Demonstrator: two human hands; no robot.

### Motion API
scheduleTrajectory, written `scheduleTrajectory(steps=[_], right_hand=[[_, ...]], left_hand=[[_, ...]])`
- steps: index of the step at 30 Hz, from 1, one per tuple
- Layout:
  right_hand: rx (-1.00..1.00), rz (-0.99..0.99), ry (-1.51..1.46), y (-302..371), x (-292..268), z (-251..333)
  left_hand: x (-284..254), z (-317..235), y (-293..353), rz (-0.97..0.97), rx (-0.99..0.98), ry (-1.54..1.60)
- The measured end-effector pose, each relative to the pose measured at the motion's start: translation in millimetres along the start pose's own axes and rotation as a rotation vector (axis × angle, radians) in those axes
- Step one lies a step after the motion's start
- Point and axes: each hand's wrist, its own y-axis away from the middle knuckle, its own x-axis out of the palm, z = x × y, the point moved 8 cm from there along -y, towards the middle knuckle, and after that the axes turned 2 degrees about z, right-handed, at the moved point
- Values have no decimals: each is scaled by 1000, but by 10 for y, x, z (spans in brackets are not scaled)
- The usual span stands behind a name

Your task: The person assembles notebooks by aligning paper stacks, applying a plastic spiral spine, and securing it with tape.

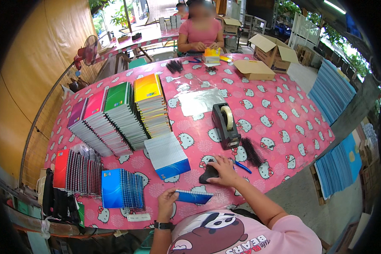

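My left hand (168, 200) pinches the left end of a small blue-covered notebook (194, 196) near the table's front edge. Along that notebook's edge runs a spiral binding, and a loose wire end sticks out at its right. A little farther off, my right hand (224, 172) has its thumb and fingers about a dark, lump-shaped object (208, 173) on the table; its kind cannot be made out. Just right of those fingers lie blue-handled pliers (244, 168). Beyond them is a bunch of black spiral coils (252, 153). A stack of unbound blue-backed pages (167, 154) stands to the left.
Tall stacks of purple, pink, green and yellow notebooks (147, 89) stand at left, with red (61, 169) and blue notebooks (114, 188) nearer. A black tape dispenser (230, 135) and clear plastic (201, 102) lie mid-table. Across sits another person (200, 31), beside open cartons (273, 51).
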Motion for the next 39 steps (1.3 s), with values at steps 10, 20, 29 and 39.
scheduleTrajectory(steps=[10,20,29,39], right_hand=[[-284,-134,-778,-67,-964,1250],[-291,-159,-762,-88,-1044,1388],[-211,2,-917,-134,-976,1398],[-236,7,-919,-143,-933,1450]], left_hand=[[689,-1063,91,-13,286,-169],[634,-1169,162,-22,379,-124],[633,-1114,214,-85,407,-208],[623,-1202,271,-33,400,-186]])
